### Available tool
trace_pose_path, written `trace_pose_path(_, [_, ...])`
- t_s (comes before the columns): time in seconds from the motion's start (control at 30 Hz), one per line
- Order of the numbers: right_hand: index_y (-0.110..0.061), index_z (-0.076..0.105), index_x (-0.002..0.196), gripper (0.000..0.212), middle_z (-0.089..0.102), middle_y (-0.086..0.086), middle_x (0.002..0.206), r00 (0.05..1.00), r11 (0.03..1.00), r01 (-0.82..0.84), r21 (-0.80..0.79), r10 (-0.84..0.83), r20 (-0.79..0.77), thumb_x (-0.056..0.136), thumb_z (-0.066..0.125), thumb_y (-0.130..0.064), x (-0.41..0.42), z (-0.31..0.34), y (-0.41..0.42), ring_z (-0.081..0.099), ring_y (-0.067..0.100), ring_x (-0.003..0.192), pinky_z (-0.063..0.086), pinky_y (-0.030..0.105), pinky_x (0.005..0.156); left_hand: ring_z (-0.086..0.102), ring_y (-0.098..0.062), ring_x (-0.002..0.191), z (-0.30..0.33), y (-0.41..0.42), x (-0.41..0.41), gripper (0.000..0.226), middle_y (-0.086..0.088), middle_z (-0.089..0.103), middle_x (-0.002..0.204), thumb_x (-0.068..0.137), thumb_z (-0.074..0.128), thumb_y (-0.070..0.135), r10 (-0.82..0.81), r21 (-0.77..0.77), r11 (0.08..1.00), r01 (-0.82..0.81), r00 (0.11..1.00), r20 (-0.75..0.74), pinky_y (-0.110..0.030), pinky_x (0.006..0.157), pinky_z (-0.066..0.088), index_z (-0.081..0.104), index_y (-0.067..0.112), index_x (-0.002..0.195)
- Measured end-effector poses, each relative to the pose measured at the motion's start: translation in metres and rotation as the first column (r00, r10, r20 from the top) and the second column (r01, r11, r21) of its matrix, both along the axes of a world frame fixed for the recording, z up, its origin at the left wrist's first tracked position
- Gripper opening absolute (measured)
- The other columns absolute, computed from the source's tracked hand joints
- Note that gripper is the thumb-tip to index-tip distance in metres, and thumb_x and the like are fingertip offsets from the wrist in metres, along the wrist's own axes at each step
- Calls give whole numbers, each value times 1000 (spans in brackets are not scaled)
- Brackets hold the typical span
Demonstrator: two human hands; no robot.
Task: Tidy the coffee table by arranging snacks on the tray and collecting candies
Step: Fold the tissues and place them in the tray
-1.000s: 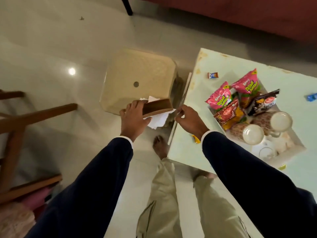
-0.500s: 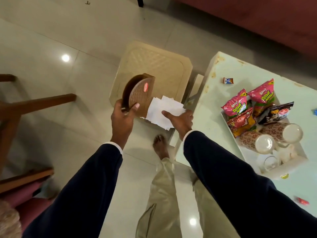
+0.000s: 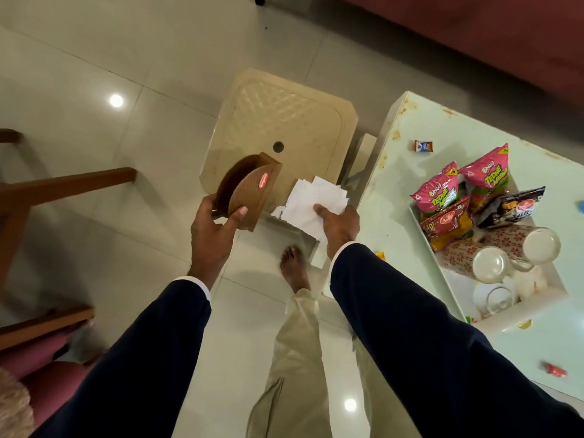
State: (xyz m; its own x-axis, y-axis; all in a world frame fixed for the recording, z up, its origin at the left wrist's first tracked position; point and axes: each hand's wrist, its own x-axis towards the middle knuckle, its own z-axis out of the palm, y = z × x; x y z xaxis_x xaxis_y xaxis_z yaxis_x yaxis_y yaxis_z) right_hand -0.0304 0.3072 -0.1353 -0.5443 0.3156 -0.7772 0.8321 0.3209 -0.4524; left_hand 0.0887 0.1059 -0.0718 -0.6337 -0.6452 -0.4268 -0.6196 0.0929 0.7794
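My left hand [image 3: 213, 227] grips a brown half-round napkin holder [image 3: 249, 189], held in the air left of the coffee table [image 3: 398, 197]. My right hand [image 3: 338, 224] holds a loose stack of white napkins [image 3: 311, 200] just beside the holder. On the table a white tray [image 3: 521, 308] carries several snack packets [image 3: 442, 194] and glass mugs [image 3: 488, 263] lying on their sides. Wrapped candies lie loose on the table: one orange and blue [image 3: 422, 146], one red [image 3: 555, 370], one yellow [image 3: 380, 256].
A beige plastic stool [image 3: 284, 121] stands on the tiled floor beyond my hands. Wooden chair parts [image 3: 66, 184] are at the left. A red sofa [image 3: 474, 33] runs along the top right. My bare foot [image 3: 292, 267] is beside the table's edge.
The holder went from flat to upright in my left hand. My right hand took the napkins out of it and now holds them apart, to the right. The view came closer.
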Motion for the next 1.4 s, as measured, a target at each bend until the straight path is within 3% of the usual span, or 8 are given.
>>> trace_pose_path(0.13, [-10,60,130,59,67,10,126,998,993,52,-102,-54,-12,77,83,-21,-10,11,27,65,32,112,57,47,94,66,-18,108,3,11,-8,45,4,64,118,84,78,42,-94,-39,995,94,996,-9,-46,87,60,58,26,121])
trace_pose_path(0.37, [-9,67,123,43,74,9,116,986,938,-22,-345,-37,-164,82,78,-6,-33,72,108,71,29,106,60,44,85,59,-2,108,8,46,-23,48,11,55,118,80,77,47,-313,-80,947,310,949,-32,-19,86,52,54,35,120])
trace_pose_path(0.5, [-16,73,109,28,77,-5,98,870,921,-386,-55,344,-355,82,77,-12,-55,114,160,72,12,90,54,21,70,56,8,104,16,75,-41,53,18,50,116,74,75,50,-483,-117,868,483,875,23,-13,89,44,56,40,122])
trace_pose_path(0.67, [-24,71,108,26,74,7,102,262,268,-780,565,961,-93,84,64,-19,-67,144,201,68,34,100,50,35,73,53,-6,104,22,125,-66,53,20,50,116,74,73,51,-690,-206,692,692,718,93,-39,100,50,59,39,124])
trace_pose_path(0.83, [-24,69,99,16,71,3,95,34,41,-789,613,999,-22,86,60,-20,-62,152,214,67,30,96,49,33,68,49,-5,98,24,177,-84,52,17,50,111,76,74,53,-808,-307,527,793,579,108,-33,94,41,60,33,122])
trace_pose_path(1.07, [-16,70,90,11,72,3,87,118,305,-816,491,919,-375,81,69,-23,-50,162,241,67,29,84,50,33,62,61,-13,99,27,234,-104,49,3,63,112,75,87,33,-855,-145,513,846,518,1,-30,85,53,67,18,117])
trace_pose_path(1.3, [-13,69,111,35,69,5,106,247,468,-813,346,816,-522,80,81,-24,-50,162,290,66,27,96,56,45,72,64,-13,97,32,279,-115,45,10,64,101,70,91,31,-821,-6,567,823,565,-81,-28,86,52,57,42,98])
trace_pose_path(1.4, [-17,69,114,37,72,1,97,222,486,-797,359,788,-575,80,82,-21,-46,167,306,65,22,86,56,44,67,62,4,95,29,297,-118,49,13,64,102,70,94,24,-822,12,563,826,562,-96,-15,84,50,64,27,108])
